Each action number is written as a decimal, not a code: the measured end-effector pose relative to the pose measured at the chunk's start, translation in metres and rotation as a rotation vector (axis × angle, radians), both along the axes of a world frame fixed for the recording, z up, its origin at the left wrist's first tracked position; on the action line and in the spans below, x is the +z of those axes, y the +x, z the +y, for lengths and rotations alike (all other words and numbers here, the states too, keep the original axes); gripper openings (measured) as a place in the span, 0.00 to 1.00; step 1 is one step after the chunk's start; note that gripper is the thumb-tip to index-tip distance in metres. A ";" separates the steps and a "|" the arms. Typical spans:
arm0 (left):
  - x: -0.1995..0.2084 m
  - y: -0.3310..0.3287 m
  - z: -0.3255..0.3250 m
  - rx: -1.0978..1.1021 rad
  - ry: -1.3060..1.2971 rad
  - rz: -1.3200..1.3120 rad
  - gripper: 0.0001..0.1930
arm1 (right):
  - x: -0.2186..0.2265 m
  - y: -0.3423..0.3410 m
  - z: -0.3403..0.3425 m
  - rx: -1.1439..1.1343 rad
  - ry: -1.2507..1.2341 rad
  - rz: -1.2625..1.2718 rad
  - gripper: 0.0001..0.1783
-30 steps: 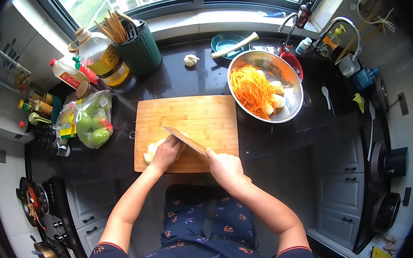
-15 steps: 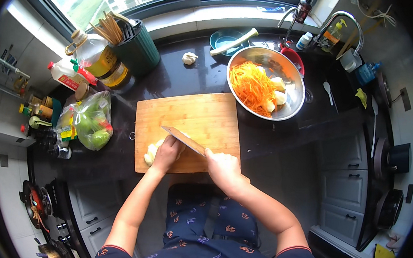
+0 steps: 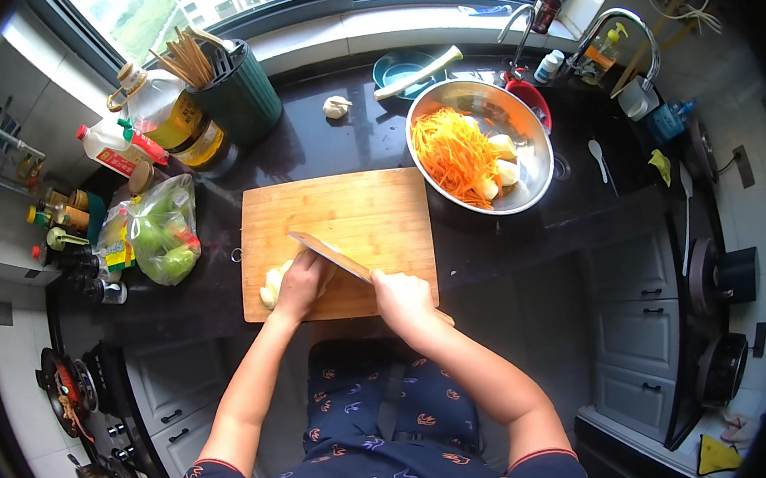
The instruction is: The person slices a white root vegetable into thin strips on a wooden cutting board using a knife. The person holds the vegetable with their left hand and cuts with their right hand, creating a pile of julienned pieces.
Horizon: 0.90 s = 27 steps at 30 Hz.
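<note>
A wooden cutting board [image 3: 349,209] lies on the dark counter in front of me. My right hand [image 3: 403,304] is closed round the handle of a broad-bladed kitchen knife [image 3: 331,255], whose blade slants up to the left over the board. Behind the blade, my left hand [image 3: 302,285] curls its fingers down on a pale peeled vegetable, mostly hidden under hand and blade. Other pale yellow vegetable pieces [image 3: 270,293] lie beside that hand at the board's lower left. Beyond the board's right corner stands a steel bowl [image 3: 537,166] with shredded carrot [image 3: 452,154] and pale peeled chunks [image 3: 504,169].
At left are a plastic bag of green vegetables [image 3: 165,234], an oil bottle [image 3: 162,110] and a green knife block with chopsticks [image 3: 241,95]. A garlic bulb [image 3: 336,107] and a teal bowl [image 3: 389,71] with a leek-like stalk [image 3: 420,74] sit behind the board. A white spoon [image 3: 598,159] lies right.
The whole view has shifted slightly, so the scene sits a little further left. Both hands and the knife keep nearly the same place over the board.
</note>
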<state>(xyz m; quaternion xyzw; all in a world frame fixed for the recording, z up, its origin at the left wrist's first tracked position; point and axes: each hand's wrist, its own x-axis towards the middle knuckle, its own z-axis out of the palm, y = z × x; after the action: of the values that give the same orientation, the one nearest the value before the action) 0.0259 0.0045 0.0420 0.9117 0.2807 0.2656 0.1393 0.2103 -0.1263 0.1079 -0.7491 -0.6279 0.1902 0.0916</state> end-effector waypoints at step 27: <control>0.007 0.004 -0.002 0.046 -0.072 -0.062 0.10 | -0.002 -0.006 -0.004 -0.021 0.023 -0.004 0.09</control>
<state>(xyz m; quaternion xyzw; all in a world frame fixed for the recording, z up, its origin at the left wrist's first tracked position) 0.0299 0.0020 0.0491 0.8908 0.3063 0.2867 0.1746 0.2040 -0.1301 0.1057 -0.7549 -0.6224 0.1804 0.1011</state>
